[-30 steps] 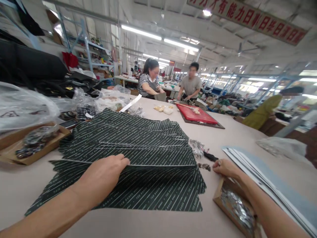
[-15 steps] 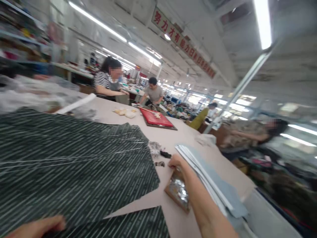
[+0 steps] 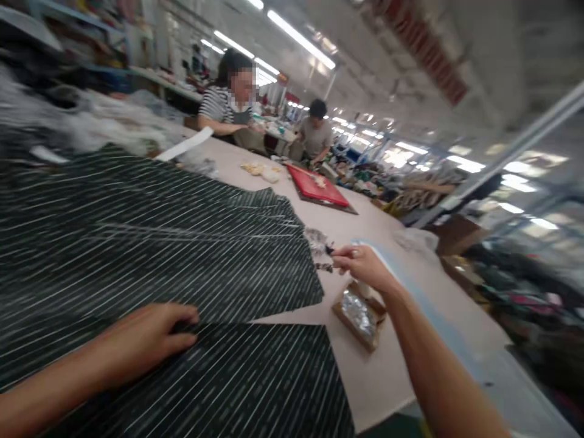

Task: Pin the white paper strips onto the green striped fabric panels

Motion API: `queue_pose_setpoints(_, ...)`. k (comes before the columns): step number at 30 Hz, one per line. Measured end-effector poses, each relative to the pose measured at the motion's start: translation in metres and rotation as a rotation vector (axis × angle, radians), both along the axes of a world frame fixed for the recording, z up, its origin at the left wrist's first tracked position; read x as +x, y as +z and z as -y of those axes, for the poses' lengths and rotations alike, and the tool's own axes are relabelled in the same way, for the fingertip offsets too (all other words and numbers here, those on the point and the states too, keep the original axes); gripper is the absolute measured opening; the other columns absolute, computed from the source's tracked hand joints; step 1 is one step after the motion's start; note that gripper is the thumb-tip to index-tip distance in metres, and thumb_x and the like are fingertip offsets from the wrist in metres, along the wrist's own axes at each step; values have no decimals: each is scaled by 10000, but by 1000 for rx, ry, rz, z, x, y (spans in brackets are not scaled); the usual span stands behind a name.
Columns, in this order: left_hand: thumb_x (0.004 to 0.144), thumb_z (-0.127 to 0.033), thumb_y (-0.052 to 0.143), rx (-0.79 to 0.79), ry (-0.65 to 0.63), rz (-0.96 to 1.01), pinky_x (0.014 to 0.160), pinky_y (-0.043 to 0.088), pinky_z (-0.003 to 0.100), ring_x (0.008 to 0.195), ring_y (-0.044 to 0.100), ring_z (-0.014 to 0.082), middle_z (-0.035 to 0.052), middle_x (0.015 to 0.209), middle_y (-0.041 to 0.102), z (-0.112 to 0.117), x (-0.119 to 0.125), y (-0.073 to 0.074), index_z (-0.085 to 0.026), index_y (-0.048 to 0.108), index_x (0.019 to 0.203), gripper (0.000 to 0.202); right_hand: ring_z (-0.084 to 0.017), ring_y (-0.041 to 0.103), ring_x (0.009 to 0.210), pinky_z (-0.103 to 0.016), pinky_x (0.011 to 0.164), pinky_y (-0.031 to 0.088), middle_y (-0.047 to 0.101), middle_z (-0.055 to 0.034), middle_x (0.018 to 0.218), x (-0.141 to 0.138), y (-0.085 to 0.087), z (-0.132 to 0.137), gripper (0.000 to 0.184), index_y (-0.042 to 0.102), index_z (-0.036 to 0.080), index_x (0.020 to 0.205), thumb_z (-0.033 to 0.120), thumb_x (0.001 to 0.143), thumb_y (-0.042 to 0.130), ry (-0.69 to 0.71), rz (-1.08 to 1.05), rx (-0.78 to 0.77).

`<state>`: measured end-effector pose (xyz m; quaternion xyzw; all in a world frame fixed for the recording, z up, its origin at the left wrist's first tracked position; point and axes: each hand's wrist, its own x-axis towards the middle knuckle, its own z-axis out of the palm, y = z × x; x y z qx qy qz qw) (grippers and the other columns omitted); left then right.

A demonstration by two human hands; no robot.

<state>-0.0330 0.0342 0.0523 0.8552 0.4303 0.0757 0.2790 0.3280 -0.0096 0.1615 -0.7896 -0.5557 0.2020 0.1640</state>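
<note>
Dark fabric with thin pale stripes (image 3: 219, 267) covers the left and front of the table, one piece overlapping another. Along the edge where the pieces meet, my left hand (image 3: 155, 334) has its fingers and thumb curled on the cloth. My right hand (image 3: 360, 263), with a ring on one finger, is pinched at the end of a small black item (image 3: 329, 250), mostly hidden by the fingers. Beside it lie a grey speckled clump (image 3: 316, 238) and a small dark patterned bit (image 3: 325, 267). Below my right hand sits an open cardboard box (image 3: 367, 342) with shiny silver contents.
A red flat slab (image 3: 319, 186) on a dark board lies farther back, near pale yellowish pieces (image 3: 260, 171). Clear plastic and a white strip (image 3: 185, 145) are at back left. Light blue sheets (image 3: 424, 304) lie under my right arm. Two people (image 3: 230, 103) work beyond the table.
My left hand has come farther into view over the fabric. My right hand has gone from beside the cardboard box to the small black item. The view has shifted.
</note>
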Motion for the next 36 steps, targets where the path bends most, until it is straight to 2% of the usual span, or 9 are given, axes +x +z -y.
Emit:
queue_pose_setpoints(1,804,-352,482,-123,-41,-70,700,437,290,826,648,230,24,842,690,5,-12,8,-239,691,853,243,-146,650,663,-235,577,485,704,-35,762,-17,-4,10,283,687,126,1004,379,919,595,37,-71,-3)
queue_pose_setpoints(3,812,-337,521,-214,-44,-117,673,403,258,794,633,189,-8,808,681,9,-22,20,-244,683,828,188,-112,569,530,-207,444,382,674,-19,691,-51,-15,33,376,671,155,958,516,864,632,87,-352,18)
queue_pose_setpoints(6,821,-344,574,-284,-25,-191,640,363,257,742,600,171,-7,744,653,7,-20,27,-223,678,779,165,-81,456,447,-183,406,304,534,36,532,-104,-36,66,400,673,166,877,550,776,720,141,-705,-90)
queue_pose_setpoints(11,828,-253,604,-300,-79,-247,685,352,282,807,598,191,10,835,682,13,-15,34,-229,703,832,102,-70,421,429,-171,399,280,485,59,485,-163,-74,87,325,689,166,835,475,742,722,44,-862,-222)
queue_pose_setpoints(16,796,-235,638,-380,-145,-238,672,349,268,819,597,189,8,883,688,15,-5,37,-222,697,917,136,-72,436,394,-174,408,287,508,68,433,-171,-86,79,226,689,170,833,368,724,707,11,-853,-339)
queue_pose_setpoints(21,812,-337,603,-585,-210,-155,569,333,232,657,540,134,-34,739,633,14,5,33,-216,692,925,188,-84,464,397,-186,425,308,552,53,435,-166,-84,79,225,681,172,860,372,760,694,-2,-826,-327)
queue_pose_setpoints(28,713,-404,637,-963,-106,113,548,330,235,628,467,132,-24,726,561,26,2,29,-177,661,888,288,-86,519,463,-201,471,377,574,45,529,-160,-86,88,193,726,184,851,365,787,700,53,-834,-230)
queue_pose_setpoints(32,706,-400,649,-965,-95,141,555,322,242,618,417,121,-38,702,511,31,2,30,-172,630,849,270,-88,531,475,-202,479,390,593,38,544,-162,-84,89,172,738,196,842,356,793,703,63,-826,-228)
queue_pose_setpoints(36,736,-399,619,-880,-116,92,552,300,254,613,399,121,-49,672,474,33,4,33,-186,624,828,232,-97,538,472,-207,469,395,608,27,550,-164,-84,90,194,744,195,840,375,782,707,71,-821,-227)
